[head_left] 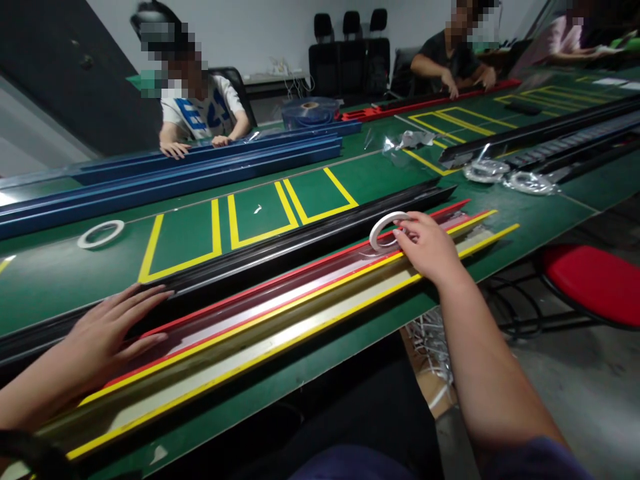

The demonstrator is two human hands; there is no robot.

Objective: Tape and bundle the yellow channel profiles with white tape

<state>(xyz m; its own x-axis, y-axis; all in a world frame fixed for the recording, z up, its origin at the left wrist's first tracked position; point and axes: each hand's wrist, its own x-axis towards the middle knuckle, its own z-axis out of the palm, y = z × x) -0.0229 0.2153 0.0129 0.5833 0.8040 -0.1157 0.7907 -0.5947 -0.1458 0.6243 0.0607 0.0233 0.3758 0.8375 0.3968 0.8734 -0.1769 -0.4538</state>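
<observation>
My right hand (431,248) pinches a roll of white tape (376,235) by its right side, over the far-right part of a red-edged channel strip (280,280). Along the near side of that strip lies a yellow-edged channel strip (270,343). Behind both runs a long black profile (300,233). My left hand (117,327) has its fingers spread and rests across the red-edged strip and the black profile at the left. Whether tape runs from the roll onto the strip is too fine to make out.
A second tape roll (101,235) lies on the green table (190,230), marked with yellow lines. Blue profiles (210,163) lie across the table before a seated person. Plastic-wrapped rolls (530,182) are at the right. A red stool (595,280) stands beside the table. Other people sit opposite.
</observation>
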